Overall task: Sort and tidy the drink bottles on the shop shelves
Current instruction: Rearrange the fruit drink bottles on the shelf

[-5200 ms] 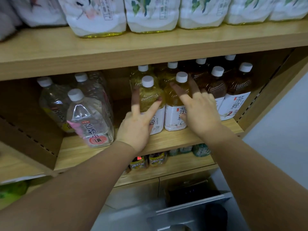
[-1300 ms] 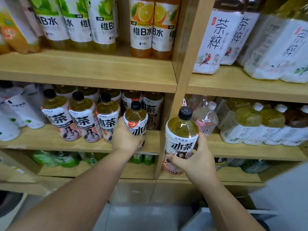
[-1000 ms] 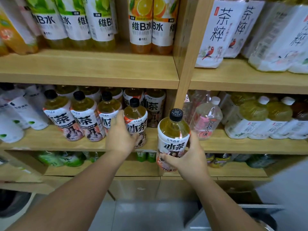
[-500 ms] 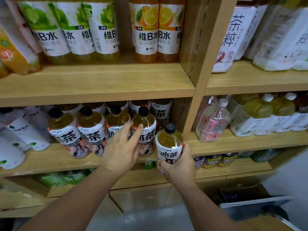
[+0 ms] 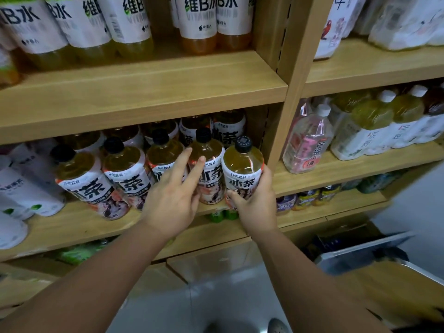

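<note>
Right hand (image 5: 255,205) — fingers wrapped round a tea bottle (image 5: 242,171), upright at the right end of the front row on the shelf (image 5: 79,224), beside the divider (image 5: 289,116). Left hand (image 5: 171,203) — fingers straight, spread, tips touching the next bottle (image 5: 209,147). Behind, more tea bottles (image 5: 229,131); above, vitamin-water bottles (image 5: 204,22).

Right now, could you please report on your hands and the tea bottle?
Right hand grips black-capped amber plastic tea bottle at front row's right end. Left hand open, fingers touching neighbouring tea bottle. Wooden shelf upright close on its right.
</note>
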The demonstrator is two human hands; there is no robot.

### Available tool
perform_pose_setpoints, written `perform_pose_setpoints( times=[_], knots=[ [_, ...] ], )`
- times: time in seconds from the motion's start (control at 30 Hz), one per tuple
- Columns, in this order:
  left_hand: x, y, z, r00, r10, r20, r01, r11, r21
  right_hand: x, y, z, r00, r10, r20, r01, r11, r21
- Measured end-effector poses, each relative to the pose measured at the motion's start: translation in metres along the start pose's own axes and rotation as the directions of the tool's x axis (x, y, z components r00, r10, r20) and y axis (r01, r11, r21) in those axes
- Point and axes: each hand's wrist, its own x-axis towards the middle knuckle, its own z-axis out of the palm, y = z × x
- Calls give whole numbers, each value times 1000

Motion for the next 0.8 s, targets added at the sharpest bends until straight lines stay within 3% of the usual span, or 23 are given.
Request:
perform_pose_setpoints(
  times=[0.17, 0.3, 0.5, 0.8],
  knots=[
    [10, 7, 0, 999, -30, 44, 33, 998, -60, 0, 1, 0, 1000, 20, -14, -22, 976, -216],
    [16, 20, 1, 996, -83, 32, 86, 989, -119, 0, -11, -11, 997, 75, 30, -51, 879, -474],
    [25, 27, -1, 992, -124, -3, 120, 970, -211, 2, -19, -18, 991, 123, 52, -57, 744, -666],
    [45, 30, -3, 983, -185, 6, 185, 980, -71, 11, -5, 1, 986, 158, 47, -103, 816, -569]
  ],
)
